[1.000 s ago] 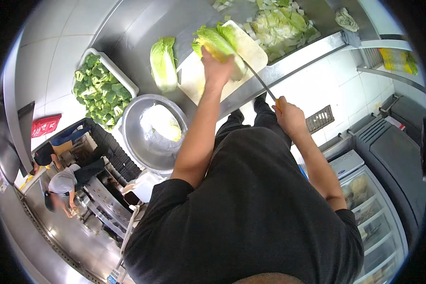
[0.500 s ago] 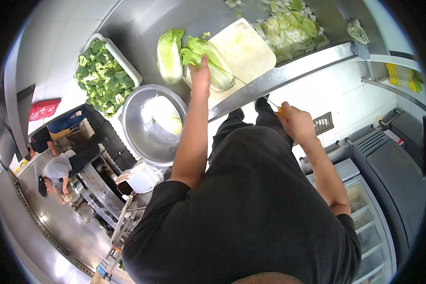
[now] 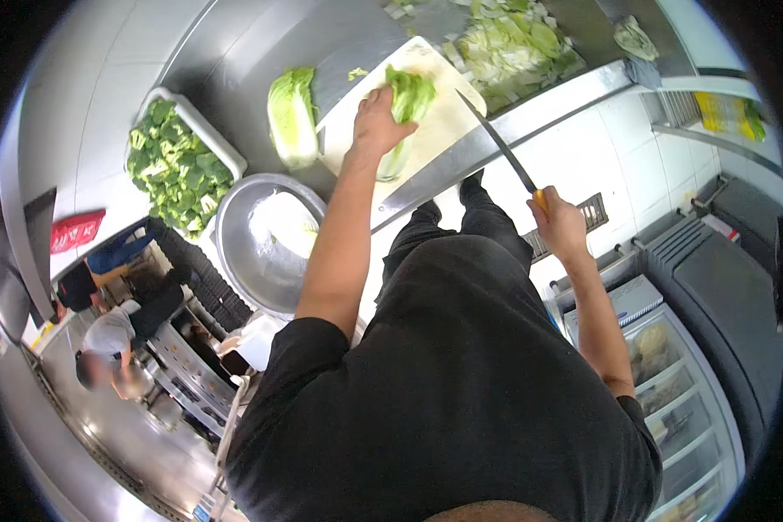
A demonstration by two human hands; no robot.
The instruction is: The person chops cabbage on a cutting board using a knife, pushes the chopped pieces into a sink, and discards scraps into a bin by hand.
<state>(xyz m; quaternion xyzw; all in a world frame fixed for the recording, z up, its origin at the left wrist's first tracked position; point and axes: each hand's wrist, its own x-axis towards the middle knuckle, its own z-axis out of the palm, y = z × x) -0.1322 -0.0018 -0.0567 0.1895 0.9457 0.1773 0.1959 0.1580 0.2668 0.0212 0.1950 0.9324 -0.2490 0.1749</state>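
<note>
My left hand point(image 3: 379, 123) grips a napa cabbage point(image 3: 411, 94) on the white cutting board point(image 3: 448, 113); its leafy end points away from me. In my right hand point(image 3: 558, 223) is the yellow handle of a long knife point(image 3: 509, 152), its blade reaching back to the board's right edge. Another napa cabbage point(image 3: 293, 119) lies on the steel counter left of the board. Chopped cabbage point(image 3: 513, 52) is heaped in the sink area at the back right.
A steel bowl point(image 3: 257, 277) holding something pale stands at the left, near a white tray of broccoli point(image 3: 176, 165). Two people work at the far left. A cloth point(image 3: 635, 39) hangs at the right, above a grey lidded container point(image 3: 713, 287).
My left hand has shifted the cabbage onto the middle of the board and turned it. My right hand has raised the knife, whose blade now shows clearly beside the board.
</note>
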